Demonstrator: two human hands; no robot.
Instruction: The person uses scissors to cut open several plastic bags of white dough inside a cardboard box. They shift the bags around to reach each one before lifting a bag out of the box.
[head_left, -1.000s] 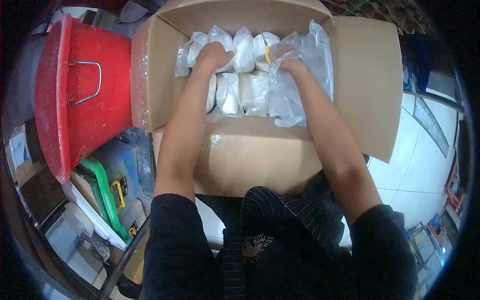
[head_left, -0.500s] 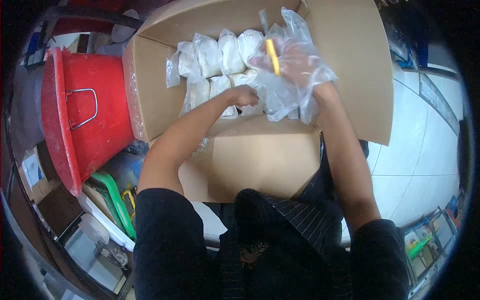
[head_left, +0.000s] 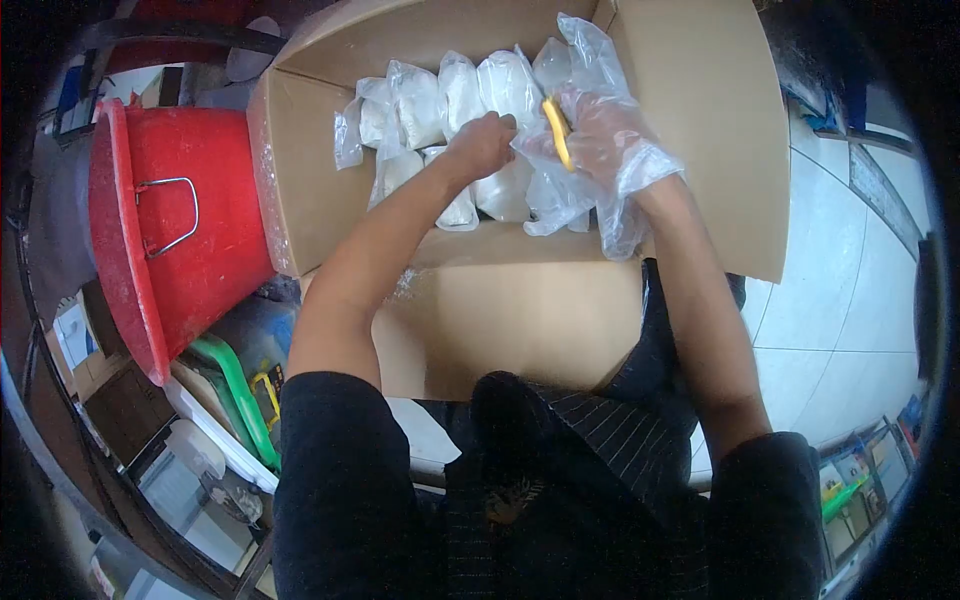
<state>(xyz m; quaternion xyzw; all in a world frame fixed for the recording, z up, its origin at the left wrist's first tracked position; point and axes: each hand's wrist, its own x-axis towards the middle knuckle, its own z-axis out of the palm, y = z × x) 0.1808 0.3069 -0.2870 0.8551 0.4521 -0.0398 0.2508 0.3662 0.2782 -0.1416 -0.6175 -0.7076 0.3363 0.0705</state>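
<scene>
My left hand is closed, with its fingers pinched at the top of a clear bag of white powdery contents in the cardboard box's front row. The fingertips are partly hidden. Just to its right is my right hand, wrapped in loose clear plastic and closed round a yellow, curved object whose kind I cannot make out. More clear plastic hangs below and above this hand. Several similar filled bags stand in rows in the open cardboard box.
A red tub with a metal handle stands left of the box. Below it are a green-rimmed item and a white tray edge. Box flaps stick out at the right, over pale floor tiles. A shelf with small items lies lower right.
My left hand has moved up slightly, and a filled bag now shows more fully below it. My right hand has shifted slightly right and down with the yellow object.
</scene>
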